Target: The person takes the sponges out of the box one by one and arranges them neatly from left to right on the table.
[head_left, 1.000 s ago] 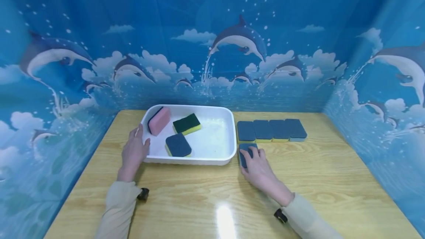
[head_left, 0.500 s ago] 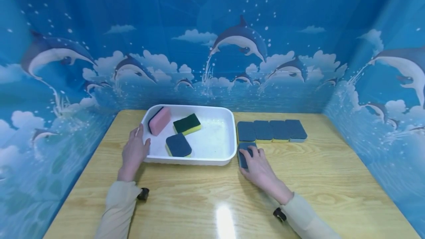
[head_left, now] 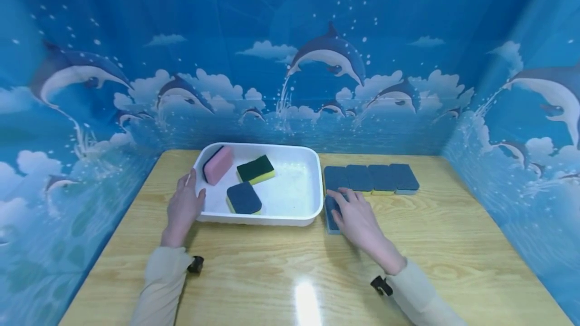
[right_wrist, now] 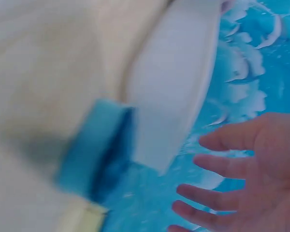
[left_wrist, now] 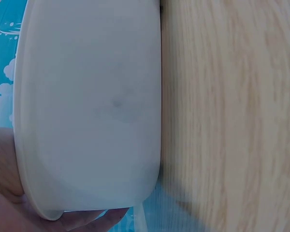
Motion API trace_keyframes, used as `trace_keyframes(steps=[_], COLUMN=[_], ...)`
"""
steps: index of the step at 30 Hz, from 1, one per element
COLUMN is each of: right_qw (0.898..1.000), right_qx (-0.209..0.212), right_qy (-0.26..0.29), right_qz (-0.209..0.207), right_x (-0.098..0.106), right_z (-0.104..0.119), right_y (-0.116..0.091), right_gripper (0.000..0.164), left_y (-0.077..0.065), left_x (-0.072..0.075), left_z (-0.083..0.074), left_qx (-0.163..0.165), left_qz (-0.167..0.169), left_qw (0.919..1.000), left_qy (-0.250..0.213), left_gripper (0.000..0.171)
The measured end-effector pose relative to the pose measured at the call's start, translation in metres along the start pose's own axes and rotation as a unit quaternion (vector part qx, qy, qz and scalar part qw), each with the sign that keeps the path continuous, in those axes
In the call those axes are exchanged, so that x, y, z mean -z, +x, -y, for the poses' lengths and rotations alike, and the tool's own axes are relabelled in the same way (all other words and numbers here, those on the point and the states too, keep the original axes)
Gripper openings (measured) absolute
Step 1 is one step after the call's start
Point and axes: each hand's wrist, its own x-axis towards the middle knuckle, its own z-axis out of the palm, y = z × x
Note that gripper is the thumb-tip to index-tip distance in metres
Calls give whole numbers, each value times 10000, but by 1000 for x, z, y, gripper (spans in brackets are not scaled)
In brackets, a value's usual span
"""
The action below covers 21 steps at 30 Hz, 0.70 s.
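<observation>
My left hand [head_left: 183, 208] holds the left end of a white plastic tub [head_left: 276, 218]; in the left wrist view its thumb and fingers lie round a corner of the rim. Fingers spread and relaxed, my right hand [head_left: 360, 223] hovers over a light-blue sponge with a dark scouring side [head_left: 331, 208], just right of the tub. The right wrist view shows a gap between that hand and the blue sponge [right_wrist: 89, 150]. Inside the tub are a pink sponge [head_left: 218, 166] on edge, a yellow-green sponge [head_left: 255, 169] and a yellow sponge with a dark top [head_left: 243, 198].
Several sponges [head_left: 371, 177] form a side-by-side row, dark faces up, along the back of the wooden table [head_left: 254, 275]. A blue dolphin-print curtain [head_left: 290, 79] encloses the back and both sides.
My right hand has let go of the blue sponge and lifted slightly, its fingers loosening. That sponge stays beside the tub below the row. My left hand has not moved.
</observation>
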Motion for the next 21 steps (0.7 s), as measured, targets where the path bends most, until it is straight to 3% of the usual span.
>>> trace_keyframes(steps=[3, 9, 15, 21], right_qw=[9985, 9985, 9959, 9857], right_qx=[292, 502, 530, 199], right_qy=[100, 109, 341, 429], right_qz=[-453, -208, 654, 1618], right_x=[10, 18, 0, -34], right_z=[20, 73, 118, 144], right_y=[10, 39, 69, 93], right_gripper=[45, 51, 59, 64], left_y=[0, 0, 1, 0], left_x=[0, -1, -2, -1], left_z=[1, 1, 0, -1], left_qx=[-53, -45, 13, 72], left_qz=[-56, -63, -52, -42], left_qw=[10000, 10000, 10000, 10000], left_qy=[-37, -26, 5, -12], left_gripper=[67, 67, 67, 67])
